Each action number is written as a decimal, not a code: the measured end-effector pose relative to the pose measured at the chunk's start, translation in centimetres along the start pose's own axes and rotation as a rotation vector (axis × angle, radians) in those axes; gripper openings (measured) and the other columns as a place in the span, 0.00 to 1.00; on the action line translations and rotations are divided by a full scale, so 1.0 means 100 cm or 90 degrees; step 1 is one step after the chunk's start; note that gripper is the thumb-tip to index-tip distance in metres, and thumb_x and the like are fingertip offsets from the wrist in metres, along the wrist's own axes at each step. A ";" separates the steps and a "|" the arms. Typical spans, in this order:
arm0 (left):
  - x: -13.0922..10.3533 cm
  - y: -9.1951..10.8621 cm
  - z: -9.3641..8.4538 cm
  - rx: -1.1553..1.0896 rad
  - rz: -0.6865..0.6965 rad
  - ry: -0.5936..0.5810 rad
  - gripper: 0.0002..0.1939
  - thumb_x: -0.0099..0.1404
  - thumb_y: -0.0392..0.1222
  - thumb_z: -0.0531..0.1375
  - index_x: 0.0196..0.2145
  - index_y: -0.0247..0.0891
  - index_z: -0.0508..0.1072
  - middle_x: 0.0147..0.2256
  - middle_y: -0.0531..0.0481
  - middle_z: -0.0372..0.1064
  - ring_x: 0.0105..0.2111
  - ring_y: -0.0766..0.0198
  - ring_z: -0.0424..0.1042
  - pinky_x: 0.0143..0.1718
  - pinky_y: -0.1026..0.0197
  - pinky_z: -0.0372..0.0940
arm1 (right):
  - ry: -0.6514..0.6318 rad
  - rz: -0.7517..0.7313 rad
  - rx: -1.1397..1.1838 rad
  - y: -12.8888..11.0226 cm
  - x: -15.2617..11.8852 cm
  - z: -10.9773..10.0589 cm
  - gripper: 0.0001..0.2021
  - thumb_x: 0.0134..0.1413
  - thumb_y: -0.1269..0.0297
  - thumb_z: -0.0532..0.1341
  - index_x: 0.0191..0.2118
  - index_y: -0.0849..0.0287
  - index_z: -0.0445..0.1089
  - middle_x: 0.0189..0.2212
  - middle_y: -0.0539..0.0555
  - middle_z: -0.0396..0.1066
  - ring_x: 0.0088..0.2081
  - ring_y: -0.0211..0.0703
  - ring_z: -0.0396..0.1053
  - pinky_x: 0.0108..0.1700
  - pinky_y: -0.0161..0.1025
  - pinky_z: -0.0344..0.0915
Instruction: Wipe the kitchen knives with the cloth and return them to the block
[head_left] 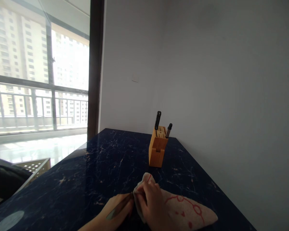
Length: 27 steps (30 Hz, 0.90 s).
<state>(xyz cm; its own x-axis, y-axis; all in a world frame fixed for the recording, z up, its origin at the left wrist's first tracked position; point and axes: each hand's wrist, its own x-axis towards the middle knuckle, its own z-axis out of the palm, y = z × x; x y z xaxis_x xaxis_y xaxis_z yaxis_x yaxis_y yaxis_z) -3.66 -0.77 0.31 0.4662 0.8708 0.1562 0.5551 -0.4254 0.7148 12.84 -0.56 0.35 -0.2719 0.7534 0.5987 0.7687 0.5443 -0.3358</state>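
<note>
At the lower middle, my left hand point(115, 210) is closed around what looks like a knife point(118, 208); a narrow grey-and-dark strip of it shows between my fingers and the rest is hidden. Right beside it, my right hand point(150, 199) pinches a pale cloth point(185, 210) with red line drawings, folded up at the knife's far end. The cloth's loose part spreads to the right over the table. Beyond my hands stands a wooden knife block point(157, 150) with two handles sticking out of its top.
Under everything is a dark blue marble-patterned table point(106, 160). A round pale patch point(9, 220) lies at its near left corner. Left of the table are a light perforated basket point(36, 168) and a black item point(7, 179). A wall runs along the right, windows on the left.
</note>
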 end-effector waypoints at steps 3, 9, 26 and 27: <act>0.001 0.004 -0.001 -0.012 -0.006 -0.014 0.19 0.65 0.48 0.42 0.28 0.38 0.68 0.25 0.55 0.67 0.26 0.68 0.66 0.30 0.70 0.58 | 0.018 0.046 -0.027 0.004 0.004 -0.003 0.08 0.48 0.75 0.53 0.32 0.55 0.63 0.31 0.50 0.69 0.35 0.43 0.66 0.38 0.40 0.56; 0.002 0.005 0.000 -0.028 -0.053 0.015 0.21 0.64 0.50 0.43 0.24 0.38 0.68 0.23 0.56 0.65 0.24 0.69 0.63 0.29 0.71 0.57 | 0.051 0.033 -0.090 0.008 0.006 -0.001 0.06 0.47 0.75 0.55 0.29 0.55 0.62 0.28 0.50 0.69 0.36 0.45 0.66 0.40 0.41 0.55; -0.003 0.024 -0.007 -0.197 -0.119 0.022 0.27 0.62 0.57 0.42 0.14 0.38 0.60 0.13 0.57 0.51 0.16 0.70 0.52 0.19 0.67 0.49 | -0.010 0.088 -0.136 0.027 0.016 -0.013 0.08 0.50 0.75 0.54 0.32 0.55 0.65 0.31 0.49 0.70 0.38 0.44 0.65 0.38 0.41 0.50; -0.003 0.025 -0.007 -0.203 -0.122 0.030 0.27 0.62 0.58 0.43 0.14 0.38 0.60 0.14 0.58 0.51 0.16 0.70 0.52 0.19 0.67 0.49 | -0.006 0.094 -0.143 0.029 0.016 -0.014 0.08 0.50 0.75 0.54 0.32 0.55 0.65 0.31 0.50 0.70 0.38 0.44 0.65 0.38 0.41 0.50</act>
<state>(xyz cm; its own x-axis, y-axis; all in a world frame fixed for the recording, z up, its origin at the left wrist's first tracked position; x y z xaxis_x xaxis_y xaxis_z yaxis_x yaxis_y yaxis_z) -2.95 -1.95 2.56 0.3381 0.9408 0.0246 0.3839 -0.1617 0.9091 15.42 1.75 1.33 -0.1513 0.8228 0.5477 0.9094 0.3331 -0.2491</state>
